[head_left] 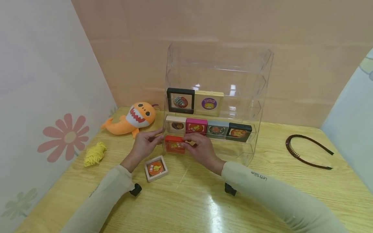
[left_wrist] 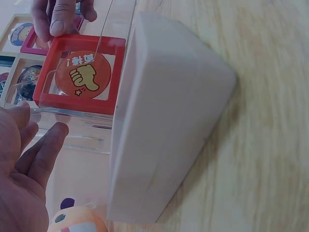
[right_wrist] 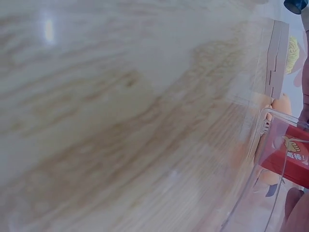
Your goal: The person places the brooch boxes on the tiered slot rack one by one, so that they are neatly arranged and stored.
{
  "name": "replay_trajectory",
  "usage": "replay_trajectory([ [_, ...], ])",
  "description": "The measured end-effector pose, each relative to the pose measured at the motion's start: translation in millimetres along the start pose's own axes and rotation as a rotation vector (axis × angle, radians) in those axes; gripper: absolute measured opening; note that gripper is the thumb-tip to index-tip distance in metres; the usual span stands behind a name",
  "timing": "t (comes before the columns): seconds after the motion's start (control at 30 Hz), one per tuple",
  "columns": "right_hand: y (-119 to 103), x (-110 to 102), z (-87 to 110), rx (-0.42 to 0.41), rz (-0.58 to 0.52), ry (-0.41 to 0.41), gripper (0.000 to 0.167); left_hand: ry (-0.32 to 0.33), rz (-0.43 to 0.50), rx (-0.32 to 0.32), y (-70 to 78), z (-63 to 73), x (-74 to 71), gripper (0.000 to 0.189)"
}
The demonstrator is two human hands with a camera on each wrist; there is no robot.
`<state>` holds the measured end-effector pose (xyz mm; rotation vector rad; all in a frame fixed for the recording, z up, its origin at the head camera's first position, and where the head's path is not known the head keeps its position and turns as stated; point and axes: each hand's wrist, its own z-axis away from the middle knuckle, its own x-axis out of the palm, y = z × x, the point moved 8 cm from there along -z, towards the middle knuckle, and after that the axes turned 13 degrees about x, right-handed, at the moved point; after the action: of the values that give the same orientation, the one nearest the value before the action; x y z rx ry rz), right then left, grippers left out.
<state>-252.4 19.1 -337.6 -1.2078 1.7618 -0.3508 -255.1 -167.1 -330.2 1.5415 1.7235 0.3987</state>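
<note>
A red square display box point(head_left: 171, 146) with a thumbs-up badge sits at the left end of the lowest tier of a clear acrylic rack point(head_left: 215, 149). My right hand point(head_left: 202, 150) pinches its right side; in the left wrist view the thumb lies on the red frame point(left_wrist: 116, 72). With fingers extended, my left hand point(head_left: 144, 145) touches the rack's left side beside the box. A pale box point(head_left: 159, 176) with an orange thumbs-up badge lies on the table below the hands. Much of the right hand falls outside the right wrist view.
Pink point(head_left: 196, 121), white, grey and black boxes fill the tier above. Higher up stand a black box point(head_left: 180, 91) and a cream box point(head_left: 217, 110). An orange shark plush point(head_left: 128, 123) and yellow yarn point(head_left: 95, 154) lie left; a brown headband point(head_left: 291, 147) lies right.
</note>
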Motion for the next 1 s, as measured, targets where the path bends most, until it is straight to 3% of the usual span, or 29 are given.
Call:
replay_trajectory([
  [0.37, -14.0, -1.6, 1.9, -0.073, 0.002, 0.062, 0.014, -0.003, 0.011, 0.000, 0.2, 1.1, 0.7, 0.029],
  [0.47, -24.4, 4.2, 7.3, -0.107, -0.030, 0.040, 0.014, -0.006, 0.025, -0.001, 1.2, 1.1, 0.5, 0.029],
  [0.6, -34.9, 18.5, 17.5, -0.108, -0.080, -0.083, 0.011, -0.007, 0.017, 0.011, 1.7, 1.1, -0.1, 0.028],
  [0.73, -33.6, 38.8, 24.7, 0.015, -0.072, -0.283, 0.012, -0.009, 0.008, 0.006, 0.9, 1.4, -0.3, 0.028],
  [0.87, -24.8, 60.2, 28.9, 0.145, 0.040, -0.488, 0.026, -0.011, -0.003, 0.002, 0.5, 1.9, -0.1, 0.028],
  [1.0, -18.1, 73.8, 30.4, 0.187, 0.117, -0.608, 0.036, -0.016, -0.034, 0.034, 1.8, 1.0, 0.6, 0.028],
])
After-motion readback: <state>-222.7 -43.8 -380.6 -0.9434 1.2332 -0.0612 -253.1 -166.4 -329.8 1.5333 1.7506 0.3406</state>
